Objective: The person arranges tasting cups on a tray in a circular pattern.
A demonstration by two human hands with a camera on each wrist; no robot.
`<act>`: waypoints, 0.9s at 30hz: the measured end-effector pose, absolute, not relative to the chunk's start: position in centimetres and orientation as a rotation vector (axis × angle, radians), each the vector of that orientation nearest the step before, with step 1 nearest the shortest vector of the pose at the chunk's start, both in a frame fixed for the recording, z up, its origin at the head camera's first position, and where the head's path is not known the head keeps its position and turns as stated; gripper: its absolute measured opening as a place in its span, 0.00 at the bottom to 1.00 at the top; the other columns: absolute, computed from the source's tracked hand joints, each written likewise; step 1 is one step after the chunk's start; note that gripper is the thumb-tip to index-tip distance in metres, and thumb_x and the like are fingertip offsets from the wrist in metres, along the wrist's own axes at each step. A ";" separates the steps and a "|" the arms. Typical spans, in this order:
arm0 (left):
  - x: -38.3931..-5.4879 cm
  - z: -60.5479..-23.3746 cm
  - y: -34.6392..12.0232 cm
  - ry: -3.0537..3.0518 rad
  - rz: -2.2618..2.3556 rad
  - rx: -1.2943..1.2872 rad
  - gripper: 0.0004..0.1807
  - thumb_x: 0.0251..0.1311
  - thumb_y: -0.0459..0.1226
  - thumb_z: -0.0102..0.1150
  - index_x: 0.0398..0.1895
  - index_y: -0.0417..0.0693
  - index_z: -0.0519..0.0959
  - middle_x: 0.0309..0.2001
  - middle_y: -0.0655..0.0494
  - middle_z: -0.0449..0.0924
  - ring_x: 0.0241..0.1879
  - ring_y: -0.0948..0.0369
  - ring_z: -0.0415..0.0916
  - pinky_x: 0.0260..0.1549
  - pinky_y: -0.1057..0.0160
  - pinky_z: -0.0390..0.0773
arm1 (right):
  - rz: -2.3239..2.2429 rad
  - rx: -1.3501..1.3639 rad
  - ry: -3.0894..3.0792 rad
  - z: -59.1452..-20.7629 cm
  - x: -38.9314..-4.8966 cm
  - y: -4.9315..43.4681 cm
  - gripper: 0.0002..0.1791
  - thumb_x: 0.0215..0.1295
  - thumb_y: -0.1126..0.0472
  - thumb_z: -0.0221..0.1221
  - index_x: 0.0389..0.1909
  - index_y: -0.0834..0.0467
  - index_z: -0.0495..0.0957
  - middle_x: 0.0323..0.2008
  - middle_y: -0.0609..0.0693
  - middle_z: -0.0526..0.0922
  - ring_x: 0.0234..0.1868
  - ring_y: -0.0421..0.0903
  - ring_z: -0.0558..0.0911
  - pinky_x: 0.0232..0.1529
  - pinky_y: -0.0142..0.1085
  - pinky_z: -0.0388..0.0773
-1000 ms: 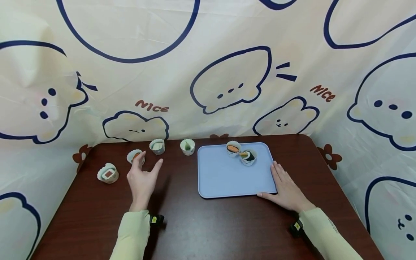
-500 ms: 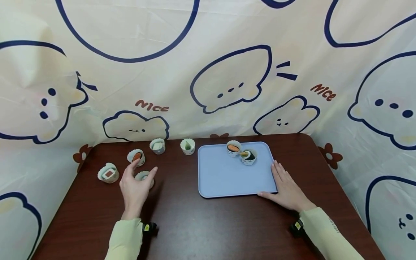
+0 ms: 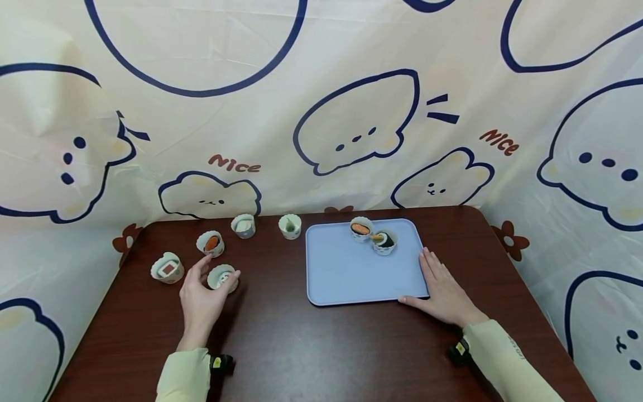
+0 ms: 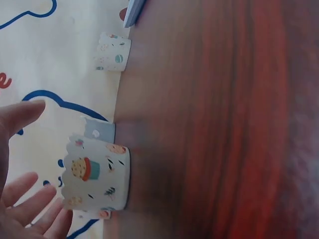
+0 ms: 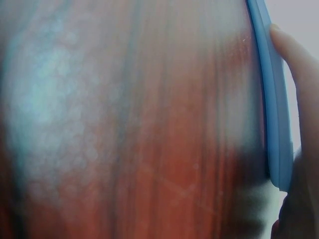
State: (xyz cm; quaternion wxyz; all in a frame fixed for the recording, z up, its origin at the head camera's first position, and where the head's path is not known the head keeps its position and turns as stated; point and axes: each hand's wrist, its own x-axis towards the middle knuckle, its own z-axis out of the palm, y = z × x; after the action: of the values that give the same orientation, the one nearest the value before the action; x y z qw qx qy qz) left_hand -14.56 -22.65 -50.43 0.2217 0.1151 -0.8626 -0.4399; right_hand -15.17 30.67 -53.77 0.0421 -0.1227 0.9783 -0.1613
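My left hand [image 3: 201, 304] hovers over a scalloped paper cup [image 3: 217, 272] with something whitish inside. Its thumb and fingers are spread to either side of that cup, and the thumb overlaps the rim in the head view. In the left wrist view the fingers show apart from the patterned cup wall [image 4: 97, 174]. My right hand [image 3: 447, 298] lies with straight fingers along the right edge of a light blue tray [image 3: 341, 279], its thumb at the near edge. On the tray stand a cup with an orange-topped piece [image 3: 360, 229] and a cup with a dark sushi-like roll [image 3: 384, 243].
Beyond the left hand is a cup with an orange-topped piece [image 3: 211, 244]. A cup with a white and red-brown piece [image 3: 168, 268] stands farther left. Toward the back edge of the brown table [image 3: 321, 352] are a whitish-filled cup [image 3: 243, 226] and a green-filled cup [image 3: 289, 227].
My left hand has moved nearer and leftward, lowering around the whitish-filled cup, which it hid at first. Its thumb has come closer to the rim. The right hand and tray stay put.
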 end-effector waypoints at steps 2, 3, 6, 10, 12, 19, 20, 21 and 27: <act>-14.4 -50.6 -22.9 -2.409 -1.225 0.307 0.41 0.52 0.44 0.80 0.68 0.43 0.74 0.61 0.43 0.76 0.58 0.46 0.74 0.53 0.46 0.72 | -0.493 -0.375 2.994 -53.8 -15.2 30.7 0.69 0.56 0.19 0.55 0.81 0.61 0.38 0.81 0.58 0.36 0.80 0.56 0.38 0.76 0.55 0.43; -14.4 -50.8 -23.0 -2.419 -1.230 0.304 0.41 0.52 0.44 0.80 0.68 0.43 0.74 0.61 0.44 0.76 0.58 0.46 0.74 0.53 0.46 0.72 | -0.494 -0.375 2.994 -53.9 -15.2 30.7 0.69 0.56 0.19 0.55 0.82 0.61 0.38 0.81 0.58 0.36 0.80 0.56 0.38 0.76 0.55 0.43; -14.2 -51.1 -23.2 -2.441 -1.242 0.310 0.40 0.52 0.44 0.79 0.68 0.43 0.73 0.63 0.44 0.76 0.60 0.46 0.74 0.54 0.47 0.72 | -0.495 -0.374 2.995 -53.9 -15.2 30.7 0.69 0.56 0.19 0.55 0.82 0.61 0.38 0.81 0.57 0.36 0.80 0.56 0.38 0.76 0.55 0.42; -14.0 -51.5 -23.4 -2.464 -1.249 0.338 0.40 0.52 0.42 0.80 0.68 0.43 0.73 0.63 0.45 0.76 0.59 0.49 0.74 0.52 0.50 0.72 | -0.494 -0.374 2.994 -53.9 -15.2 30.7 0.69 0.56 0.19 0.55 0.82 0.61 0.38 0.81 0.57 0.35 0.80 0.56 0.38 0.76 0.55 0.42; -14.0 -51.7 -23.5 -2.472 -1.252 0.339 0.40 0.51 0.41 0.80 0.68 0.43 0.73 0.62 0.44 0.76 0.59 0.49 0.74 0.51 0.51 0.73 | -0.496 -0.373 2.992 -53.9 -15.2 30.7 0.69 0.56 0.19 0.55 0.82 0.61 0.38 0.81 0.57 0.35 0.80 0.56 0.38 0.76 0.55 0.42; -14.0 -51.9 -23.5 -2.503 -1.323 0.371 0.40 0.51 0.33 0.79 0.67 0.40 0.69 0.60 0.38 0.76 0.58 0.47 0.75 0.51 0.51 0.76 | -0.495 -0.362 2.986 -53.7 -15.2 30.5 0.69 0.56 0.19 0.55 0.82 0.61 0.39 0.81 0.58 0.36 0.80 0.57 0.39 0.76 0.56 0.42; -14.0 -52.0 -23.6 -2.502 -1.338 0.375 0.40 0.51 0.32 0.79 0.67 0.40 0.68 0.60 0.38 0.75 0.59 0.46 0.75 0.53 0.49 0.77 | -0.494 -0.361 2.986 -53.7 -15.2 30.5 0.69 0.56 0.19 0.55 0.82 0.61 0.39 0.81 0.58 0.35 0.80 0.57 0.39 0.76 0.56 0.42; -14.0 -52.0 -23.6 -2.502 -1.349 0.377 0.40 0.52 0.32 0.78 0.67 0.39 0.68 0.60 0.37 0.75 0.60 0.46 0.75 0.54 0.47 0.76 | -0.494 -0.362 2.987 -53.7 -15.2 30.6 0.69 0.56 0.19 0.55 0.82 0.61 0.38 0.81 0.58 0.35 0.80 0.57 0.39 0.76 0.56 0.42; -14.0 -52.0 -23.8 -2.500 -1.377 0.386 0.39 0.51 0.30 0.78 0.66 0.37 0.67 0.59 0.38 0.74 0.60 0.45 0.75 0.55 0.47 0.76 | -0.487 -0.361 2.990 -53.8 -15.3 30.7 0.69 0.56 0.19 0.55 0.82 0.61 0.38 0.81 0.58 0.35 0.80 0.57 0.39 0.76 0.56 0.42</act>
State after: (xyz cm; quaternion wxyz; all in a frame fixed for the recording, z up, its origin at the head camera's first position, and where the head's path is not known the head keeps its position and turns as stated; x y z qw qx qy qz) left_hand -14.03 -23.80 -52.04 0.1302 0.1328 -0.8606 -0.4740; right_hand -15.27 30.68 -53.82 0.0452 -0.1183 0.9791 -0.1594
